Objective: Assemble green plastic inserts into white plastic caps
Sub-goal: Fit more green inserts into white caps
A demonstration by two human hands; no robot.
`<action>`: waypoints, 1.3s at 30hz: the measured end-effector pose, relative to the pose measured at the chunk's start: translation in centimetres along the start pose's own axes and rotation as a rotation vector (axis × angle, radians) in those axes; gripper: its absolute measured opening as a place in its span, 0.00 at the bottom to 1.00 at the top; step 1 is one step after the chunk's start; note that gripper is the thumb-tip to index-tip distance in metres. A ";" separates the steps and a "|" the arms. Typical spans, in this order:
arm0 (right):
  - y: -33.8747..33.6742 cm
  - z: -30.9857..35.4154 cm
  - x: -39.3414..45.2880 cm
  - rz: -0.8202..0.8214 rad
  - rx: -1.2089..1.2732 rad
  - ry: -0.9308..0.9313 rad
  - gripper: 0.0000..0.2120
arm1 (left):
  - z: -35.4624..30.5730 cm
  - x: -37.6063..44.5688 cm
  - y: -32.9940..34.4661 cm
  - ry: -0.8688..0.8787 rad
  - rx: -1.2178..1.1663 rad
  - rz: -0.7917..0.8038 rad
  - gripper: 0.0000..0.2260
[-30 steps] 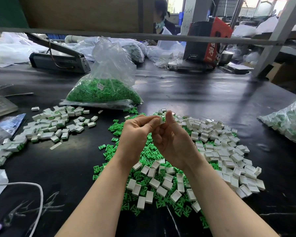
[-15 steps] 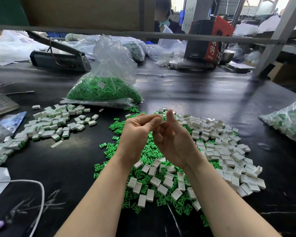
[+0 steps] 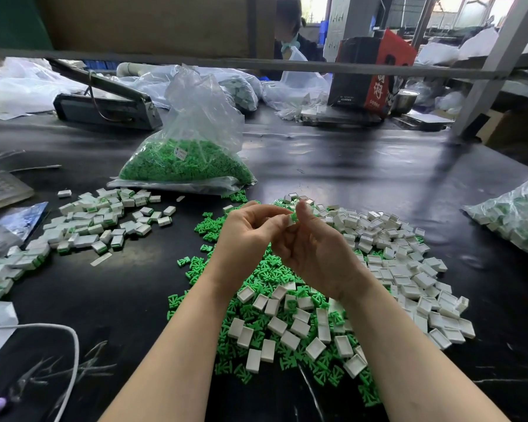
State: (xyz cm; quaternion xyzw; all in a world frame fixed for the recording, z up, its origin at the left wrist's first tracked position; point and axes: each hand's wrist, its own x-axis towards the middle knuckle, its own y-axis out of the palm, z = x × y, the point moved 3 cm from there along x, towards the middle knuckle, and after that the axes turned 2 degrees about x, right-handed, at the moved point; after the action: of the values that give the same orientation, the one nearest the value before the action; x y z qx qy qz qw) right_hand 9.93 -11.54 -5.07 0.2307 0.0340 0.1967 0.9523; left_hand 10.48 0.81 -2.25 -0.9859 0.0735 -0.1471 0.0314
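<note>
Where the two forearms rise from the bottom edge and converge above the middle of the black table [image 3: 348, 166], the left hand [image 3: 250, 236] and the right hand [image 3: 314, 251] meet fingertip to fingertip. Between them sits one small piece [image 3: 292, 219], white on the left and green on the right, which looks like a white cap with a green insert at its mouth, though it is too small to tell how far the insert is seated. Left fingers curl over from the left, back of the hand toward the camera, and pinch the white end. On the other side the right hand turns its palm up and leftward, its thumb standing upright against the green end and its remaining fingers curled loosely beneath.

Directly under and behind the pinch lies a heap of loose green inserts [image 3: 265, 272], spreading toward the wrists. White caps [image 3: 403, 263] lie scattered to the right of the pinch and also below it, over the green heap between the forearms. Well to the left of the pinch is a pile of assembled pieces [image 3: 104, 217], white with green edges. Beyond the pinch, further up the table, a clear bag of green inserts [image 3: 186, 161] slumps on its side. Far right, another clear bag [image 3: 518, 217] holds white-and-green pieces.
</note>
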 end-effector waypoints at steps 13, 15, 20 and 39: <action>0.6 0.1 -0.2 0.012 -0.184 -0.056 0.29 | -0.5 -0.4 0.3 -0.022 0.036 0.013 0.04; 0.8 0.2 -0.3 0.011 -0.211 -0.063 0.29 | -0.6 -0.4 0.4 -0.029 0.060 0.008 0.09; 0.8 0.3 -0.4 0.033 -0.219 -0.067 0.27 | -0.7 -0.4 0.3 -0.042 0.065 0.006 0.10; 0.8 0.2 -0.4 0.015 -0.170 -0.048 0.28 | 0.4 -0.3 0.3 -0.084 -0.001 0.025 0.08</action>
State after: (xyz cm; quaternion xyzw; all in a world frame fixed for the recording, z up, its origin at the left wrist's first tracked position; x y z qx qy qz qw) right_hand 9.36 -11.14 -4.54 0.1539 -0.0073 0.2005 0.9675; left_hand 10.32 0.55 -2.75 -0.9902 0.0847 -0.1053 0.0359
